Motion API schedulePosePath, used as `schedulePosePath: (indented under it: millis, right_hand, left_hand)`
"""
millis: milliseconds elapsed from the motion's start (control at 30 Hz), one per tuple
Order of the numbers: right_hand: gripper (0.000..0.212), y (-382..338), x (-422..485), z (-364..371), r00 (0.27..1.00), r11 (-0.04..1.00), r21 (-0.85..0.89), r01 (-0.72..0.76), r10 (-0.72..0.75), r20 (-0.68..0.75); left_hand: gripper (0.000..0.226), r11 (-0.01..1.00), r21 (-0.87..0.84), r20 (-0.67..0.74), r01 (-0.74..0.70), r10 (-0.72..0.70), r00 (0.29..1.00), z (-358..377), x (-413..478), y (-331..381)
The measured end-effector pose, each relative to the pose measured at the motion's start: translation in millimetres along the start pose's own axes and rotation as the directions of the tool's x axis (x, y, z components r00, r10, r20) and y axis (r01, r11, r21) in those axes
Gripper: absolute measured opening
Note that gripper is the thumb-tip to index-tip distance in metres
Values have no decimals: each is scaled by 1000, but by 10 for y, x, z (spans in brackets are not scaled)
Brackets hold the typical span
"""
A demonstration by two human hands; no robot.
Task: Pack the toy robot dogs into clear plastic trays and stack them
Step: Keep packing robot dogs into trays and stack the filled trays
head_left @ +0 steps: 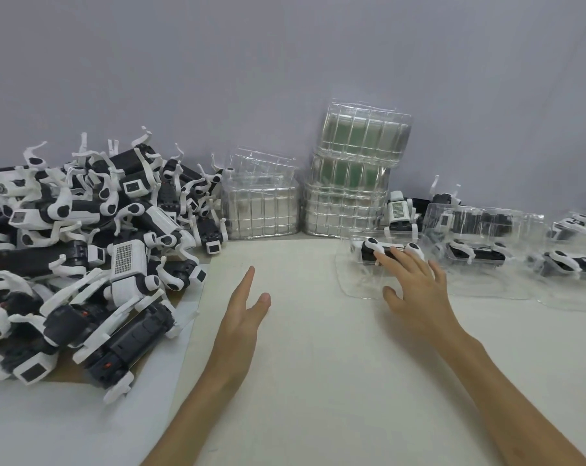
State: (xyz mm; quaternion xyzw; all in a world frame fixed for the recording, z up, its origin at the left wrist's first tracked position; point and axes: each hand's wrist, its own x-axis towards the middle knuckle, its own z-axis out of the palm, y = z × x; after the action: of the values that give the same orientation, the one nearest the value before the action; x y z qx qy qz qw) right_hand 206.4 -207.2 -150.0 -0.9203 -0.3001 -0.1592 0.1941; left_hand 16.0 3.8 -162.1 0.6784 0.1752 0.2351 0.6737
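A big heap of black-and-white toy robot dogs (83, 250) covers the table's left side. Right of centre, one dog (369, 248) lies in a clear plastic tray (355, 280). My right hand (416, 290) reaches over that tray with its fingers spread and straight, the fingertips touching the dog. My left hand (243, 314) hovers over the bare table with flat fingers, edge on, holding nothing. More packed trays (480, 243) sit in a row at the right.
Stacks of empty clear trays (261, 210) stand against the grey wall at the back centre, the taller stack (355, 169) to the right. One loose dog (399, 210) stands behind the packed trays. White table surface (312, 348) lies in front.
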Motion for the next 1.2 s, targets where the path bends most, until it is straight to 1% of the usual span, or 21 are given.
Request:
schedulePosePath:
  millis: [133, 233, 333, 400, 467, 567, 667, 767, 833, 933, 1000, 1100, 1200]
  right_hand:
    - [60, -61, -17, -16, 1000, 999, 48, -11, 11, -7]
    - [56, -171, -13, -82, 996, 987, 159, 4, 10, -88]
    - [48, -401, 63, -158, 981, 955, 279, 101, -49, -185]
    - [44, -614, 197, -185, 976, 920, 353, 171, -110, -188]
    - [42, -846, 408, -189, 973, 892, 395, 218, -170, -154]
    - [47, -1181, 846, -116, 966, 914, 313, 259, -248, -74]
    - [51, -1502, 1345, 33, 965, 945, 198, 260, -263, -11]
    - [49, -1730, 1829, 164, 972, 973, 11, 229, -228, -58]
    - [47, -1806, 2102, 230, 981, 983, -30, 182, -183, -58]
    - [32, -1857, 2392, 287, 995, 997, 4, 81, -81, 51]
    - [25, -1882, 2498, 287, 998, 998, 63, 31, -34, 53]
    - [21, -1959, 2548, 186, 997, 977, 207, 50, -37, -64]
    - [17, -2004, 2388, 0, 979, 921, 360, 147, -83, -188]
  left_hand:
    - [54, 1000, 15, -3, 0, 0, 1000, 1, 5, -12]
    - [50, 1000, 19, -5, 9, -9, 1000, 3, -2, -4]
    - [46, 998, 54, -20, 18, -17, 1000, 5, 1, -11]
    - [46, 993, 119, -23, 17, -14, 1000, 17, -8, -1]
    - [44, 983, 184, -28, 6, -1, 1000, 34, -12, -1]
    - [41, 970, 243, -26, -12, 19, 999, 53, -4, -6]
    - [37, 962, 270, -36, -38, 50, 998, 47, 28, -12]
    - [35, 965, 255, -42, -56, 69, 997, 36, 73, -26]
    - [35, 968, 246, -43, -54, 66, 997, 30, 86, -26]
    - [36, 970, 236, -42, -57, 69, 997, 23, 101, -14]
    - [36, 970, 236, -47, -63, 76, 996, 15, 110, -9]
    - [33, 967, 244, -48, -74, 88, 995, 5, 123, -10]
    - [29, 978, 203, -46, -43, 53, 998, -9, 122, -18]
